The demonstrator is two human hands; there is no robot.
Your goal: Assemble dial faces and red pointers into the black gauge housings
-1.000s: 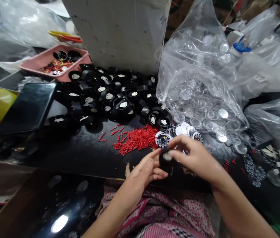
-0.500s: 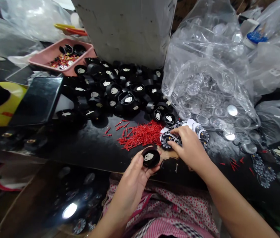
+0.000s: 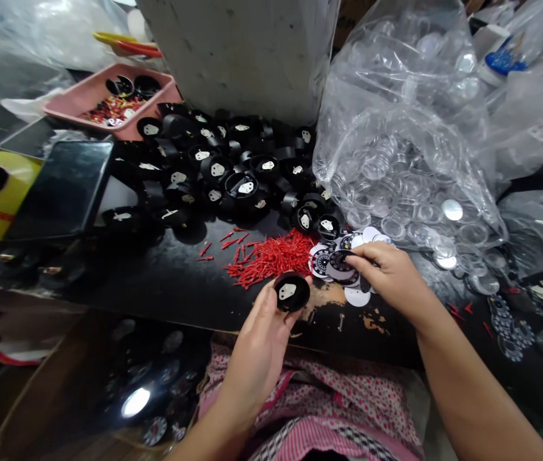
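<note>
A round black cup [image 3: 292, 292] with a pale metal plate inside is gripped by my left hand [image 3: 264, 323], its open side facing up. To the right, my right hand [image 3: 389, 272] pinches a dark printed disc [image 3: 341, 261] by its edge, tilted over the pile of printed discs [image 3: 320, 262]. A heap of small red pointers [image 3: 278, 257] lies on the black table just behind my left hand. Many more black cups [image 3: 241, 186] are piled behind the red heap.
A clear plastic bag [image 3: 396, 173] of transparent round covers stands at the back right. A pink tray [image 3: 108, 96] of small parts, a phone [image 3: 60, 189] and a yellow object [image 3: 0, 198] are on the left. Two screws lie near the table's front edge.
My right hand has moved slightly right and now lifts a disc from the pile, and white discs below have come into view. My left hand still holds the cup. The camera view has shifted slightly.
</note>
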